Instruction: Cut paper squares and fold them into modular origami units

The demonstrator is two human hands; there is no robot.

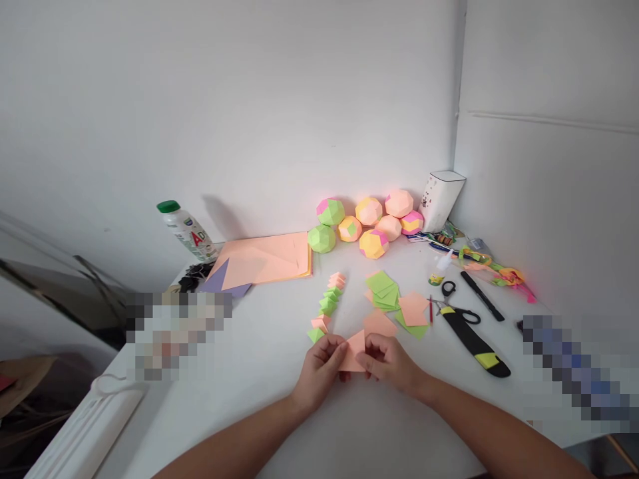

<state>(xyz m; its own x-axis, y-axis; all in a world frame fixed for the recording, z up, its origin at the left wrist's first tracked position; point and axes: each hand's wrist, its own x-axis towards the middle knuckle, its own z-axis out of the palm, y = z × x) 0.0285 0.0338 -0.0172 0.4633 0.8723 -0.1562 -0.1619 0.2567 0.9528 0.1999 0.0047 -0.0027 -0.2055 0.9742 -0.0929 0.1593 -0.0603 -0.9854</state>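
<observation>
Between my two hands is a peach square of paper (355, 354), held above the table's near part. My left hand (322, 369) pinches its left edge between thumb and fingers. On the opposite edge, my right hand (392, 362) grips it the same way. Just beyond the left hand runs a row of small folded paper pieces (328, 305) in green and peach. Loose green paper squares (384, 293) and peach paper squares (414, 309) lie past the right hand. The fingers hide parts of the held paper.
Several faceted paper balls (373, 244) sit by the wall. Peach paper sheets (264, 259) and a bottle with a green cap (188, 233) are at the left. Scissors (452, 306), a utility knife (474, 342), a black pen (482, 296) and a glue bottle (440, 269) lie right.
</observation>
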